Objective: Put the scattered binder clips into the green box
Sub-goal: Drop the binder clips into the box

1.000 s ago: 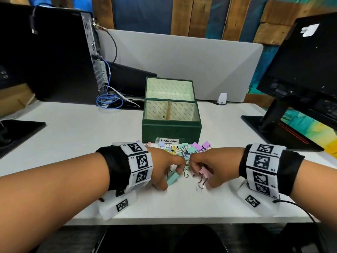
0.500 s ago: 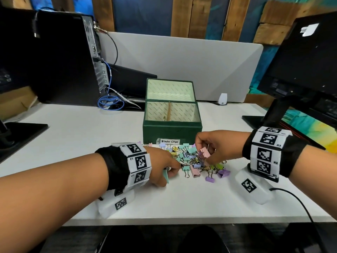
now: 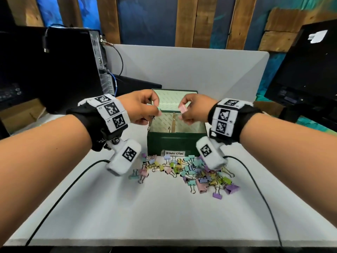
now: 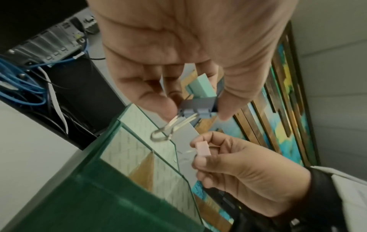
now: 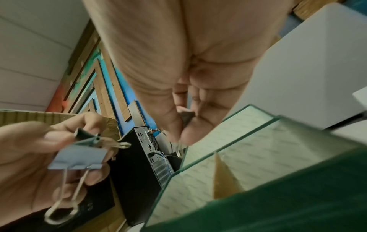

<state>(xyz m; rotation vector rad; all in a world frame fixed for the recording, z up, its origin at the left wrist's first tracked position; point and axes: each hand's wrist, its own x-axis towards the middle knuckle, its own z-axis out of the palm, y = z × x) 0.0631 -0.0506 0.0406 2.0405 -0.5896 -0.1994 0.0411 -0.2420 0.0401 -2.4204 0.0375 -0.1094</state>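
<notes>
The open green box (image 3: 176, 143) stands mid-table with its lid up, a "Binder Clips" label on the front. Pastel binder clips (image 3: 191, 170) lie scattered before it. My left hand (image 3: 144, 108) hovers over the box's left rim and pinches binder clips, a grey-blue one (image 4: 198, 105) and a teal one (image 4: 202, 86) behind it. My right hand (image 3: 189, 111) hangs over the right half, pinching a pink binder clip (image 3: 182, 108), also visible as the pink clip (image 4: 202, 149) in the left wrist view. The box interior (image 5: 248, 149) has a wooden divider.
A black computer tower (image 3: 54, 70) with blue cables stands at the back left. A monitor (image 3: 306, 70) is at the right. A grey partition (image 3: 182, 66) runs behind the box. Wrist-camera cables (image 3: 255, 179) trail across the white table (image 3: 164, 216).
Both hands rose from the pile on the table and moved back over the box opening, each carrying clips picked from the pile.
</notes>
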